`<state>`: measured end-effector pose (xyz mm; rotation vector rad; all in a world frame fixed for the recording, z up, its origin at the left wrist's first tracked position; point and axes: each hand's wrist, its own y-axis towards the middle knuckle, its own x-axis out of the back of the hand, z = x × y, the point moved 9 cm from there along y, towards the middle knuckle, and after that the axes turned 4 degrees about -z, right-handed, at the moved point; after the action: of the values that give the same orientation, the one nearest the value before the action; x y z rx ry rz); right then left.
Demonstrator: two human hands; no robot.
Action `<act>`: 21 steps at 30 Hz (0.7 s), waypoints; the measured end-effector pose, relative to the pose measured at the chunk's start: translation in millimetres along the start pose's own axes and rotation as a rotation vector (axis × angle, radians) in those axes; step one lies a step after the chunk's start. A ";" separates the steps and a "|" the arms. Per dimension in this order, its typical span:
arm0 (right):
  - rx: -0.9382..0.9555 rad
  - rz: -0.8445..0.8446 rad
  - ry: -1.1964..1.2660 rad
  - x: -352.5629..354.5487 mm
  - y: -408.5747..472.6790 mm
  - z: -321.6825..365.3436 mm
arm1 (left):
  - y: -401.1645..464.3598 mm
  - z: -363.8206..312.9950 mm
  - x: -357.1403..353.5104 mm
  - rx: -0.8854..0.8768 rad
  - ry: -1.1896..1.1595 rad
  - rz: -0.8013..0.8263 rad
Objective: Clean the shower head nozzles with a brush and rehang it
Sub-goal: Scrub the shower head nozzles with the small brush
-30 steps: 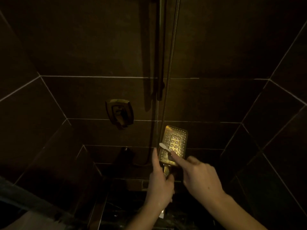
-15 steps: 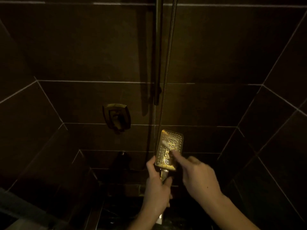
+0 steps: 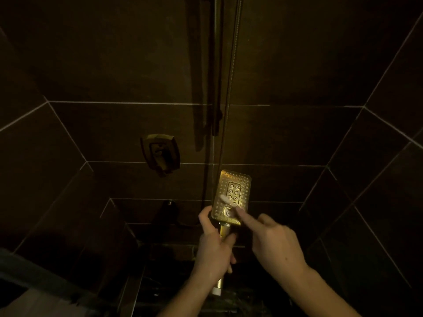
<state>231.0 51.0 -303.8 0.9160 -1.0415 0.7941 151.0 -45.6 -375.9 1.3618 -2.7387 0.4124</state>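
Scrubbing the gold shower head's nozzle face in a dim tiled stall

The left hand (image 3: 214, 250) wraps the handle, holding the shower head (image 3: 232, 196) upright, long axis vertical, face toward the person. The right hand (image 3: 272, 242) (the nearer one) pinches a white brush (image 3: 225, 199) that lies slantwise across the lower face; the next strokes probably run upward over the nozzles.

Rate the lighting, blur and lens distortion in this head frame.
Head view: very dim, dark tiles barely lit; only the gold shower head catches warm light, its nozzles readable. The brush tip is smeared by motion. Left hand and right hand look soft. Wide-angle lens bends the grout lines outward.
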 end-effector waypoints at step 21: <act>0.092 0.036 -0.081 -0.4 -3.8 -4.4 | 0.3 -3.8 9.9 -0.022 -0.024 -0.006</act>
<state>235.8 53.4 -306.1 1.0173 -1.1018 0.8468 144.5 -52.1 -370.7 1.3788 -2.7492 0.3661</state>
